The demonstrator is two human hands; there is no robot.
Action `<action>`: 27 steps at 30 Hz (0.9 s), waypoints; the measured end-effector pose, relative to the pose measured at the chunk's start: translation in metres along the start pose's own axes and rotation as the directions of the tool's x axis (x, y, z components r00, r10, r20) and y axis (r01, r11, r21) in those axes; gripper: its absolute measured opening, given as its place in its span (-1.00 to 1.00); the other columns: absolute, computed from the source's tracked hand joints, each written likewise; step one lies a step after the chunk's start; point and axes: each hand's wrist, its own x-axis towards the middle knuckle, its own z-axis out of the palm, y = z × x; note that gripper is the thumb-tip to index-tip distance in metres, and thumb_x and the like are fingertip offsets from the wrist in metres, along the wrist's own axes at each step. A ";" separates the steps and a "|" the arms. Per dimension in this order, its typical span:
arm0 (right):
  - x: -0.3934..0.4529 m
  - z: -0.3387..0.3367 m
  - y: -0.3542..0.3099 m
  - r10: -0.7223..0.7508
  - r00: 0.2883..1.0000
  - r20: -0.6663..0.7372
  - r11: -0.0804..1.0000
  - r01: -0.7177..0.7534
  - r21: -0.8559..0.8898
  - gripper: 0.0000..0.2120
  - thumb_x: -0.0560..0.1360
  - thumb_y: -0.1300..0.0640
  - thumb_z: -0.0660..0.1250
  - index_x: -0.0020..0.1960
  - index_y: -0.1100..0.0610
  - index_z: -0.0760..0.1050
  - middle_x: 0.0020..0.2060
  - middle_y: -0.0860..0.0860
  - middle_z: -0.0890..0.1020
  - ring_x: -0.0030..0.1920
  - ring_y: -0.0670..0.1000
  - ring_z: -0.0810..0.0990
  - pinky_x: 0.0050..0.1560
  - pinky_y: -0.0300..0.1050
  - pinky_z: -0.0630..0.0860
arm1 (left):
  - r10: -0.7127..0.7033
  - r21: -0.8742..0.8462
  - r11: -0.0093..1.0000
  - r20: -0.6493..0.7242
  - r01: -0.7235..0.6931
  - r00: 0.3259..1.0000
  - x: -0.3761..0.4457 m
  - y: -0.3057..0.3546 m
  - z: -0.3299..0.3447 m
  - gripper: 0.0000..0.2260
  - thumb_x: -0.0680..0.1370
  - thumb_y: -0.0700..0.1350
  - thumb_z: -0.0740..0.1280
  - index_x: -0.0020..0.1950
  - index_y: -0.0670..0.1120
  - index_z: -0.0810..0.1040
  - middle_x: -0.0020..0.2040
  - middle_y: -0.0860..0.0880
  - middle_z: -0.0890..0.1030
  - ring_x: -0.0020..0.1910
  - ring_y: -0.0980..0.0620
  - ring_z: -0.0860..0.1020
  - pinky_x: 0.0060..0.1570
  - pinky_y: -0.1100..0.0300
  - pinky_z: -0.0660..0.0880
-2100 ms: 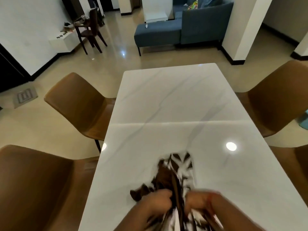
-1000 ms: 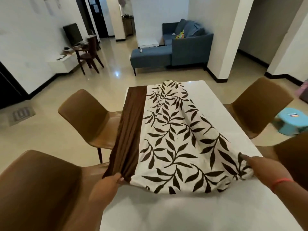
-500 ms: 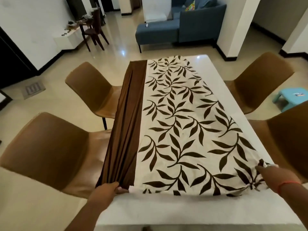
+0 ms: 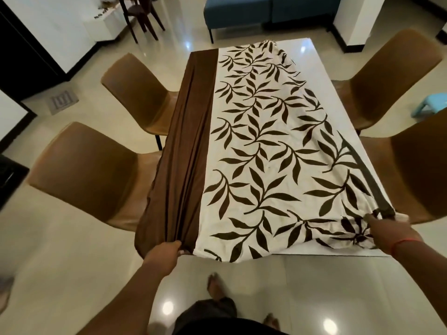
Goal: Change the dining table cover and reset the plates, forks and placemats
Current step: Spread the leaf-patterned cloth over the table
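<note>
Item under inspection: a cream fabric table cover printed with dark brown leaves and edged with a plain brown band (image 4: 261, 151). It lies lengthwise on the white marble-look rectangular counter (image 4: 321, 76).

Hands: the left hand (image 4: 164, 252) grips the bunched brown band at the near left corner, fingers curled into the gathered cloth. The right hand (image 4: 389, 232) pinches the near right corner of the cover, where the fabric is puckered; a red thread band sits on that wrist.

Coverage: the brown band drapes over the left long edge. The near edge of the cover hangs just past the near end of the counter on the left, yet on the right a strip of bare white top shows. The far right portion of the counter is uncovered, and the far end of the cloth is narrowed and rumpled rather than spread square.

Surroundings: four tan moulded chairs (image 4: 92, 170) stand in pairs along the two long sides.

Progress, as judged: the new cover is laid on but not squared. Spreading across to the right, smoothing and levelling the overhang appear outstanding. No plates, forks or placemats are visible anywhere in view, so the whole resetting stage appears not yet begun. The task looks to be in its early part.
</note>
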 end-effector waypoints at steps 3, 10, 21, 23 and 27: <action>0.006 0.004 0.003 -0.044 0.999 -0.006 0.998 0.044 -0.040 -0.66 0.63 0.00 0.18 0.22 0.24 0.49 -0.09 0.15 0.57 0.07 0.15 0.56 0.11 -0.07 0.42 | 0.010 0.048 0.999 0.125 -0.016 0.992 -0.006 0.008 -0.001 -0.74 0.65 0.07 0.20 0.21 -0.05 0.51 0.20 -0.09 0.60 0.16 -0.08 0.56 0.12 0.09 0.47; 0.009 -0.029 -0.002 0.083 0.966 0.244 0.963 -0.015 -0.269 -0.54 0.50 0.03 0.13 0.37 0.01 0.50 0.33 0.01 0.54 0.33 0.07 0.51 0.34 0.05 0.44 | -0.166 0.236 0.971 0.550 0.038 0.818 -0.016 0.028 -0.027 -0.66 0.60 0.10 0.31 0.15 -0.15 0.60 -0.07 -0.08 0.63 -0.22 0.04 0.53 0.03 0.17 0.51; 0.004 0.026 -0.091 -0.111 0.993 0.042 0.994 0.110 0.012 -0.06 0.47 -0.38 0.21 0.60 0.03 -0.14 0.56 0.24 0.04 0.48 0.38 0.17 0.42 0.22 0.33 | -0.143 0.007 0.990 -0.056 0.143 0.988 0.027 0.050 -0.001 -0.26 0.58 0.33 0.07 0.62 0.05 -0.18 0.61 -0.19 -0.21 0.59 -0.21 -0.13 0.50 -0.20 0.06; -0.001 0.029 -0.095 -0.110 0.993 0.043 0.994 0.110 0.006 -0.05 0.45 -0.43 0.17 0.60 0.04 -0.15 0.55 0.24 0.06 0.48 0.37 0.18 0.42 0.22 0.33 | -0.149 -0.006 0.989 -0.072 0.149 0.986 0.024 0.040 0.007 -0.26 0.59 0.34 0.03 0.61 0.04 -0.22 0.60 -0.20 -0.25 0.59 -0.19 -0.18 0.52 -0.18 -0.01; -0.004 0.026 -0.098 -0.168 0.984 0.052 0.985 0.170 -0.027 -0.10 0.45 -0.44 0.17 0.59 0.03 -0.04 0.50 0.20 0.24 0.44 0.29 0.32 0.39 0.13 0.38 | -0.148 -0.008 0.989 0.015 0.149 0.989 0.024 0.014 0.003 -0.20 0.58 0.35 0.06 0.60 0.02 -0.31 0.57 -0.19 -0.37 0.58 -0.18 -0.27 0.53 -0.15 -0.10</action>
